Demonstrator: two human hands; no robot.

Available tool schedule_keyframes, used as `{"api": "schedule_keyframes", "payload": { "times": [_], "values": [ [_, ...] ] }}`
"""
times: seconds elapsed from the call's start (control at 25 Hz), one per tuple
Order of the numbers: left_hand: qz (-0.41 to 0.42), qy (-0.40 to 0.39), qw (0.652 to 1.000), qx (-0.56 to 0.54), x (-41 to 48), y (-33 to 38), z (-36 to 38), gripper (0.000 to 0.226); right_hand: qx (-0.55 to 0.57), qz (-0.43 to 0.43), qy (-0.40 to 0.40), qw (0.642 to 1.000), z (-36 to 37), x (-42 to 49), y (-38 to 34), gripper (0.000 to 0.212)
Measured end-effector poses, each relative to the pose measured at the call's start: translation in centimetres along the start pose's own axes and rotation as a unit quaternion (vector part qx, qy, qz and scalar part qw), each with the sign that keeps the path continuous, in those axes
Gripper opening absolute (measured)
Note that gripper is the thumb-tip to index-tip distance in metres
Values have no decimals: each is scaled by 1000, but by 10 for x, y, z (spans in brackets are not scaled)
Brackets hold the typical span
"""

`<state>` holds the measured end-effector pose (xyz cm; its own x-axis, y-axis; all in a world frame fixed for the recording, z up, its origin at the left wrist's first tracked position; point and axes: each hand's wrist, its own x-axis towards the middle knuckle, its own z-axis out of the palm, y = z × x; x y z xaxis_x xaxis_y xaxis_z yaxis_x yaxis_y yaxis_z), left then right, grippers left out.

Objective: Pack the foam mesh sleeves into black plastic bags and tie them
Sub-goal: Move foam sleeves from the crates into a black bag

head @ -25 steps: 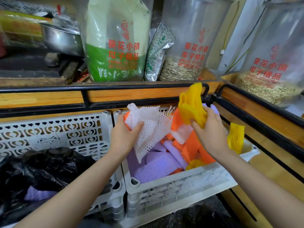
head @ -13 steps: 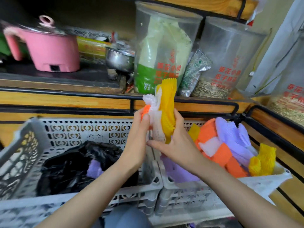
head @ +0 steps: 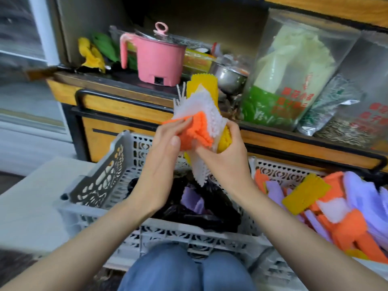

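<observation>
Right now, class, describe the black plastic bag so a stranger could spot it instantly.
Find the left-hand grey crate. The black plastic bag lies crumpled inside it. Glossy black with purple sleeves poking out, while the right crate holds only loose sleeves.

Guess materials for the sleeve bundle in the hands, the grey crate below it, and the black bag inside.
Sleeve bundle: soft foam netting, matte; it shows an open mesh texture and fringed edges, and bends where it is held.
Grey crate: probably rigid moulded plastic; the walls are pierced lattice with a dull surface.
Black bag: thin plastic film; it lies in glossy, crumpled folds.
</observation>
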<state>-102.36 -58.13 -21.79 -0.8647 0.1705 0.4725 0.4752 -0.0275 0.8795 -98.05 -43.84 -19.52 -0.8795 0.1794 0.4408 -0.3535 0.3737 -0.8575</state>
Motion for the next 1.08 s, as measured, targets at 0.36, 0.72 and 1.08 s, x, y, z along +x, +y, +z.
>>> {"api": "schedule_keyframes", "payload": {
  "times": [0.36, 0.72, 1.08],
  "values": [
    [-64, 28, 987, 141, -52, -33, -44, 27, -162, 63, -189, 966, 34, 14, 47, 60],
    [-360, -39, 902, 235, -4, -126, -60, 68, -258, 78, -113, 956, -17, 41, 84, 64],
    [-497, -120, 854, 97, -2, -144, -35, 28, -155, 94, -137, 974, -44, 29, 81, 57]
  ]
}}
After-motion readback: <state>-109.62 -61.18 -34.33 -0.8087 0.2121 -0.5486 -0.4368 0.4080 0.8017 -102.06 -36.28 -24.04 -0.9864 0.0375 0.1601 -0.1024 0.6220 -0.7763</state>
